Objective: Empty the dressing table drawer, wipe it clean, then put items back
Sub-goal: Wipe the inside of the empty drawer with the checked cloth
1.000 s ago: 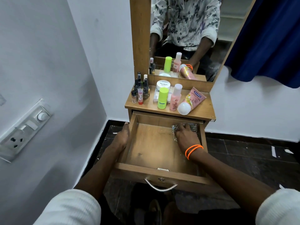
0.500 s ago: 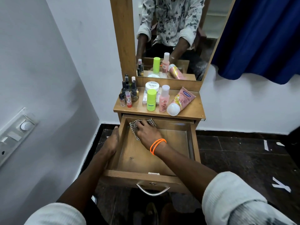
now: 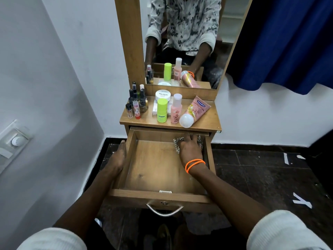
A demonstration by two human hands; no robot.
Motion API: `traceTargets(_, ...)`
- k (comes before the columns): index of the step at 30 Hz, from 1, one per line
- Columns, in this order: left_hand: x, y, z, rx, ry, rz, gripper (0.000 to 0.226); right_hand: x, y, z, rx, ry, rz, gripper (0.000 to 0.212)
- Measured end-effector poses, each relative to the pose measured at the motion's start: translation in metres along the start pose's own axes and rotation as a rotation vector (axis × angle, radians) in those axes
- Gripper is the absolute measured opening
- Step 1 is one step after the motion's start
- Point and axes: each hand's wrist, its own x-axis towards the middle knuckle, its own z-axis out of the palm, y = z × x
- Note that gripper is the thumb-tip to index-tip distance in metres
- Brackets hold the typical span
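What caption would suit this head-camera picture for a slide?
Right hand presses a checked cloth into the emptied drawer's far corner; left hand steadies its side.

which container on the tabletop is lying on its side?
The pink squeeze tube with the round white cap, at the right of the wooden tabletop. The lime-green bottle, pink bottle and small dark bottles all stand upright.

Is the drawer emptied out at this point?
Yes: the open drawer holds only the cloth under the right hand; bare wood elsewhere.
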Motion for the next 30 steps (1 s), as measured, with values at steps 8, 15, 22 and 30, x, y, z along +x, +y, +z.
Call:
traceTargets(8, 0.002, 0.001, 0.002, 0.019, 0.029, 0.004, 0.055, 0.008, 0.026, 0.006, 0.067, -0.011, -0.124, 0.035)
traceTargets(15, 0.002, 0.001, 0.0, -0.011, 0.049, 0.045, 0.048, -0.009, 0.003, -0.018, -0.045, 0.029, -0.042, 0.025)
traceTargets(22, -0.001, 0.002, 0.004, 0.019, 0.062, 0.069, 0.045, -0.001, -0.006, -0.011, 0.08, -0.213, -0.372, 0.04)
traceTargets(30, -0.001, 0.002, 0.002, 0.029, 0.046, 0.089, 0.042, 0.003, 0.015, -0.022, -0.161, -0.191, -0.198, 0.035)
